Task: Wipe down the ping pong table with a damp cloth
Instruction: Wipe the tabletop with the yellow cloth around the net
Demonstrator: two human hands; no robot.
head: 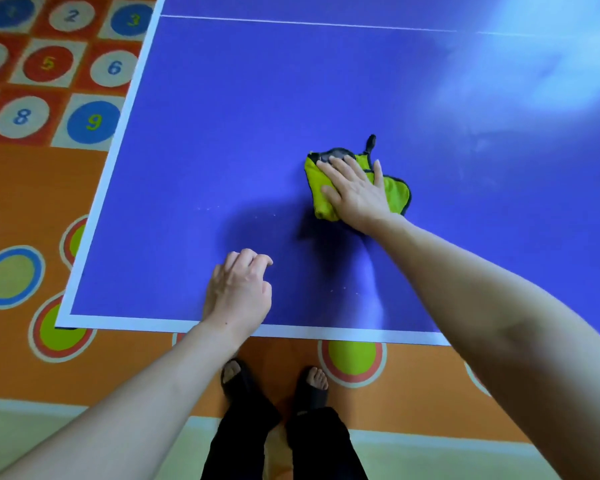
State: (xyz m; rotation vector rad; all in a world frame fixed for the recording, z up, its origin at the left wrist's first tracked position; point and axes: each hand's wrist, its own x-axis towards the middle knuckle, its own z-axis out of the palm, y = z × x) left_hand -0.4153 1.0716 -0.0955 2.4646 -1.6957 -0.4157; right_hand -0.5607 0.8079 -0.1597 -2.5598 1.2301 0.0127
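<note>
While my right hand (pixel 355 194) presses flat on the cloth (pixel 397 194), fingers straight, I should sweep overlapping strokes across the worktop (pixel 222 133); my left hand (pixel 239 292) rests loosely curled, holding nothing.

Table (pixel 222 133) was blue, white-edged; cloth (pixel 397 194) lime green with dark trim; floor (pixel 32 174) orange with numbered red, blue, white circles.

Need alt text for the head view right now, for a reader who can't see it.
A person's right hand presses flat on a crumpled yellow-green cloth on a blue ping pong table, while the left hand, fingers loosely curled and holding nothing, rests near the table's white near edge. Below are sandalled feet on an orange mat with numbered circles.
</note>
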